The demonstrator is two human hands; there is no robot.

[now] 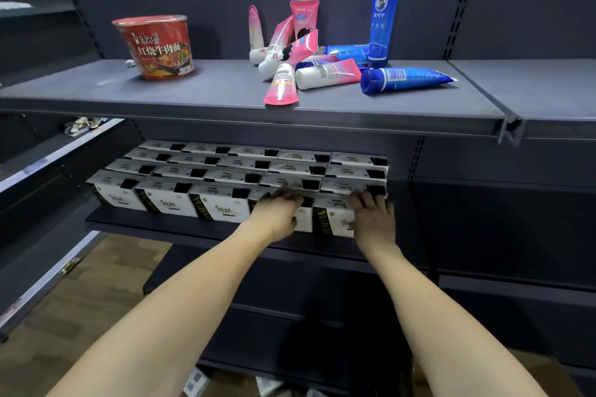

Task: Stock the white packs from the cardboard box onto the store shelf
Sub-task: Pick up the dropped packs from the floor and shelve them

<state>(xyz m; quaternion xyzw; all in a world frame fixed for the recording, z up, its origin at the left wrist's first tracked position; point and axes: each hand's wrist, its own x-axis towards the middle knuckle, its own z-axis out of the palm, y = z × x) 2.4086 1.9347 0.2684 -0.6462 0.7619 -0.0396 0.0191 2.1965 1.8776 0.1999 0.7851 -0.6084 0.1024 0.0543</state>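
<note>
- Head view: both arms reach to the front row of white packs [222,206] on the lower store shelf [167,226], under the upper shelf [225,87].
- Left hand [277,213] lies over the top front of the fourth pack from the left, fingers curled over its upper edge, thumb low on its face.
- Right hand [374,219] lies on the end pack [335,219] at the right, fingers spread up over its top; whether it grips or only presses, I cannot tell.
- Progress, as I judge it: well along. Rows of packs already fill the shelf from back to front, and these two look like the last of the front row being seated.
- Hard to make out: fingertips are blurred. The cardboard box [548,374] shows only as a brown corner at bottom right, so what remains inside is hidden.
- Upper shelf holds a red noodle bowl [158,47] and scattered pink and blue tubes [322,55].
</note>
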